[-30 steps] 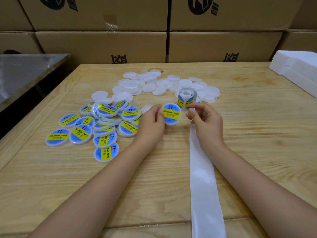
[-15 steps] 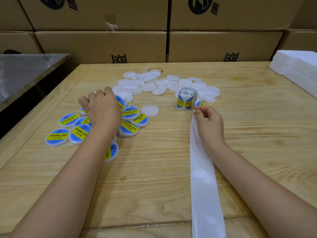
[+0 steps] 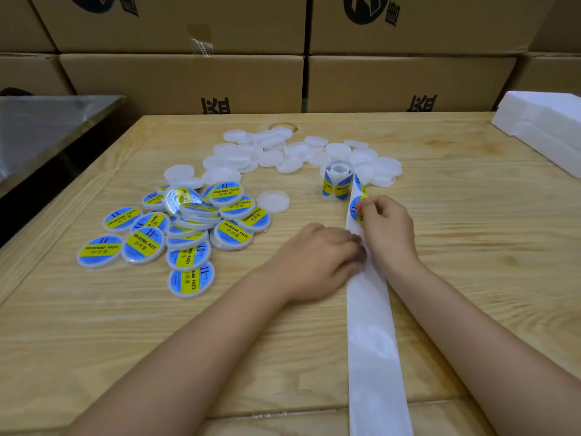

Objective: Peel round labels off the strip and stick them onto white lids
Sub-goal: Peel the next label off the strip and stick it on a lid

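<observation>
Lying in a loose heap at the left of the wooden table (image 3: 157, 341), the labelled lids (image 3: 188, 221) carry blue-and-yellow stickers reading "SOLDERING PASTE", with smaller characters too fine to read. Behind them the plain white lids (image 3: 301, 152) are scattered, and one single lid (image 3: 273, 202) sits apart just beside the heap. The left hand (image 3: 314, 259) lies palm down, fingers extended, their tips pressing the left edge of the white strip (image 3: 371, 325), which runs toward the near edge. The label roll (image 3: 338, 180) stands upright at its far end. The right hand (image 3: 388, 231) pinches the round label (image 3: 354, 209) on the strip between thumb and forefinger. White foam blocks (image 3: 547, 127) sit at far right.
</observation>
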The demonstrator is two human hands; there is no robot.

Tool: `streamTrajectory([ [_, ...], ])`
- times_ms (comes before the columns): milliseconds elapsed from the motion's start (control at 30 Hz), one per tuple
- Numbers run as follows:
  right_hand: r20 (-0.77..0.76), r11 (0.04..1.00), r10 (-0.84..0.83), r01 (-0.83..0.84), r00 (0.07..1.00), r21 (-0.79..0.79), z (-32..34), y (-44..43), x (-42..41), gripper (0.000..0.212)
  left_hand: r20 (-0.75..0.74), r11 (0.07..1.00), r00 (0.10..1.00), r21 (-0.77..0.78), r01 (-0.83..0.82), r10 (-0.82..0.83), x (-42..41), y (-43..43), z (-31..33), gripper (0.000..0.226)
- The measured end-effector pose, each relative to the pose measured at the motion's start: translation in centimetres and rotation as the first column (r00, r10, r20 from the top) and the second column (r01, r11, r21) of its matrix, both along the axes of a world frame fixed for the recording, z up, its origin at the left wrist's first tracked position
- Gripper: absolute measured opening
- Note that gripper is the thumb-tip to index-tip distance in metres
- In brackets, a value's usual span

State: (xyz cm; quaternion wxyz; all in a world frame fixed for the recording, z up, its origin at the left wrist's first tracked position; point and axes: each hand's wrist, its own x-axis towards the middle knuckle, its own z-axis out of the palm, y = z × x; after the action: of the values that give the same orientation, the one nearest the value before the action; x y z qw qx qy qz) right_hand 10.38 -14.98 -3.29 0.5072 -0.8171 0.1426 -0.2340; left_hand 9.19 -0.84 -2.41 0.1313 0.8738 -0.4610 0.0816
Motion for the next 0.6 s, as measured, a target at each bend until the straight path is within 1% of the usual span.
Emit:
streamTrajectory([
  [100,0.055,0.994,0.028,-0.022,0.998,-0.110,0.6,-0.4,-0.3,0.026,-0.077,0.991,0.993,-0.111,0.076,-0.085,-0.4,0.2,-0.2,0.025],
  [200,0.085,0.958,0.115,-0.088,0.990,-0.274,0.8,-0.7,-0.4,0.026,-0.075,0.981,0.990,-0.161,0.104,-0.118,-1.0,0.3,0.0,0.021],
  [300,0.057,0.919,0.154,-0.121,0.986,-0.376,0.6,-0.5,-0.2,0.024,-0.019,0.973,0.990,-0.186,0.134,-0.140,-1.5,0.2,0.1,0.011],
  [400,0.031,0.862,0.205,-0.165,0.978,-0.480,0.1,-0.4,-0.1,0.029,0.036,0.958,0.987,-0.238,0.159,-0.155,-1.6,0.1,0.1,0.008],
  [533,-0.070,0.783,0.196,-0.199,0.978,-0.589,-0.5,-0.5,0.6,0.051,0.080,0.948,0.984,-0.264,0.177,-0.161,-1.9,-0.1,0.1,0.006],
  [600,-0.110,0.753,0.202,-0.226,0.973,-0.618,-0.7,-0.5,0.8,0.055,0.097,0.946,0.982,-0.269,0.181,-0.160,-2.0,-0.2,0.0,0.005],
])
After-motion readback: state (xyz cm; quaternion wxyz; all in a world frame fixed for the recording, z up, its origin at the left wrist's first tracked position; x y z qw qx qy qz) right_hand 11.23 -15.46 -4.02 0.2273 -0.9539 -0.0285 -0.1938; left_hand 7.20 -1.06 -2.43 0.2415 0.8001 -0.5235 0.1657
